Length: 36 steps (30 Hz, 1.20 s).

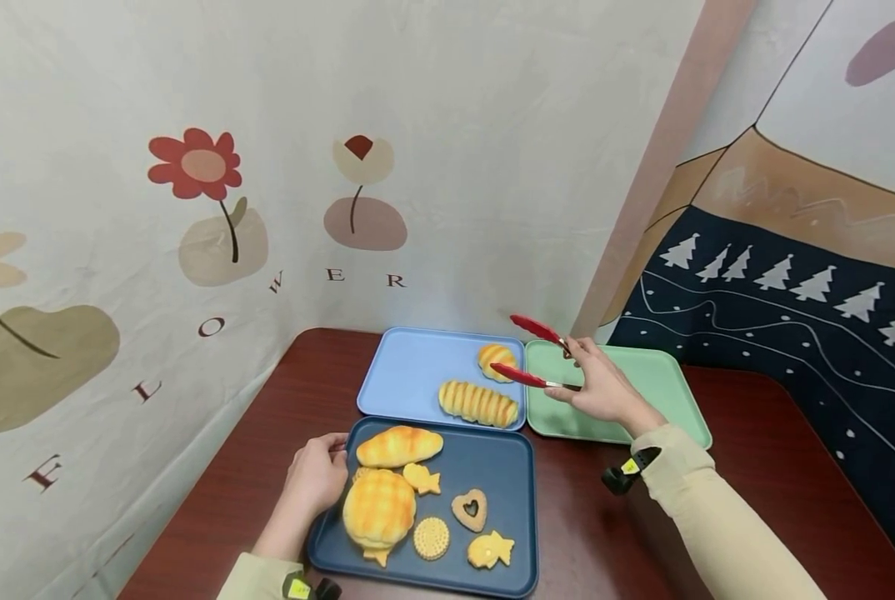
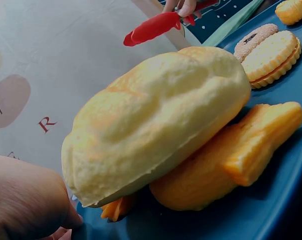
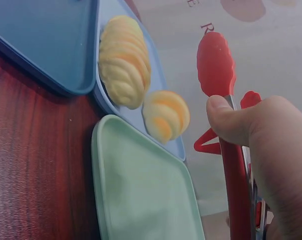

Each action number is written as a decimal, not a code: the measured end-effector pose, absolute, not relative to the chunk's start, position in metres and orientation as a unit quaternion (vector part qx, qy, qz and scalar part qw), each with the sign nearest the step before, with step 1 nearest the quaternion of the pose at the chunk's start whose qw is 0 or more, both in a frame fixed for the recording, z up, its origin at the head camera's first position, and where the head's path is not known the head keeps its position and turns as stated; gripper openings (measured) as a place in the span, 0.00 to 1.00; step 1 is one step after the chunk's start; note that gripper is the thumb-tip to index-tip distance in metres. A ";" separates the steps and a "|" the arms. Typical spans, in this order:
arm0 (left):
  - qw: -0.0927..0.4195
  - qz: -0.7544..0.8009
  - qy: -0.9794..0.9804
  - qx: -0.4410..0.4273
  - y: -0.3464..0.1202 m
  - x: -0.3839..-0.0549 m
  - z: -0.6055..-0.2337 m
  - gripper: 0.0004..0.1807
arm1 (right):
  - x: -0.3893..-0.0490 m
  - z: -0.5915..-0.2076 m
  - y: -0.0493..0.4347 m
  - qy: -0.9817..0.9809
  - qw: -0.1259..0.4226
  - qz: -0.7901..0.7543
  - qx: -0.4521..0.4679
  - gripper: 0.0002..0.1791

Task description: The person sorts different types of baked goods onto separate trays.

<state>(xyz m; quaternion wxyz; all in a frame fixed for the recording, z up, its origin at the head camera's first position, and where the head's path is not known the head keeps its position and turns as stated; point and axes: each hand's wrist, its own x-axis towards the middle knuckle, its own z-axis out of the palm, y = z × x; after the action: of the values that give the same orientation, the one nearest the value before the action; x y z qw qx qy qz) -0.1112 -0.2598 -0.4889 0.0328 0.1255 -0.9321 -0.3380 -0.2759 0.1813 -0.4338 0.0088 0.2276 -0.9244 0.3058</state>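
Observation:
My right hand (image 1: 601, 385) grips a pair of red-tipped tongs (image 1: 518, 375) whose arms are spread, with nothing between the tips. In the head view the tips overlap the right side of the light blue tray (image 1: 410, 367). On that tray are a small striped bun (image 1: 492, 358) and a long ridged bread roll (image 1: 479, 404). My left hand (image 1: 316, 473) holds the left edge of the dark blue tray (image 1: 507, 467), thumb at the rim in the left wrist view. This tray carries a long roll (image 1: 400, 447), a round bun (image 1: 380, 508), fish-shaped pieces (image 1: 490, 550), a round biscuit (image 1: 431, 538) and a heart biscuit (image 1: 470, 509).
A light green tray (image 1: 642, 367) lies at the right, beneath my right forearm in the head view and beside the light blue one. All the trays stand on a dark red-brown table (image 1: 590, 517). A printed wall cloth (image 1: 455, 167) rises behind the table.

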 end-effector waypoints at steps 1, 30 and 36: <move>0.032 -0.338 -0.932 0.125 -0.260 -0.111 -0.489 0.18 | -0.274 -0.434 0.181 -0.922 0.009 0.312 0.229 0.58; 0.029 -0.340 -0.932 0.122 -0.263 -0.115 -0.491 0.18 | -0.229 -0.425 0.156 -0.895 0.048 0.330 0.298 0.50; 0.028 -0.342 -0.932 0.121 -0.262 -0.115 -0.490 0.18 | -0.213 -0.425 0.144 -0.881 0.021 0.347 0.322 0.51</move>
<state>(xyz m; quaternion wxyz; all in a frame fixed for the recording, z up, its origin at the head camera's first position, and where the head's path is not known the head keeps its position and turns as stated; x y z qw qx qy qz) -0.1152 -0.2621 -0.4901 0.0278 0.1212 -0.9316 -0.3416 -0.2125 0.1441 -0.4249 0.0213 0.3219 -0.8807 0.3469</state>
